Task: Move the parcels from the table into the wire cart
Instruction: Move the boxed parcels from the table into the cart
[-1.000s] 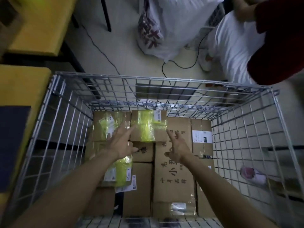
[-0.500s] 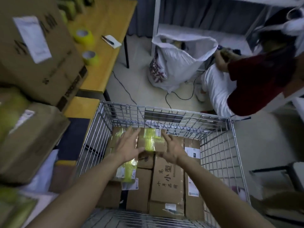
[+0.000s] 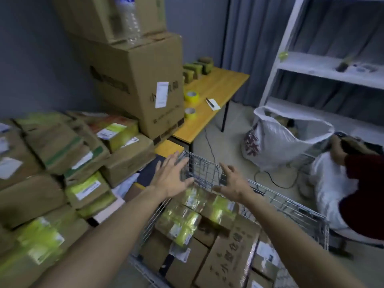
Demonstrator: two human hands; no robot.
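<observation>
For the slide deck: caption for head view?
Both open, left hand and right hand hover over the wire cart; stacked parcels wait at left.

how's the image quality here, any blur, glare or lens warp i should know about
Head view: dim and soft with motion blur, worst on the parcel pile at left; the left hand and right hand are fairly readable. Head view: the taped parcels in the wire cart glint yellow-green. Head view: wide-angle warp tilts the white shelf.
</observation>
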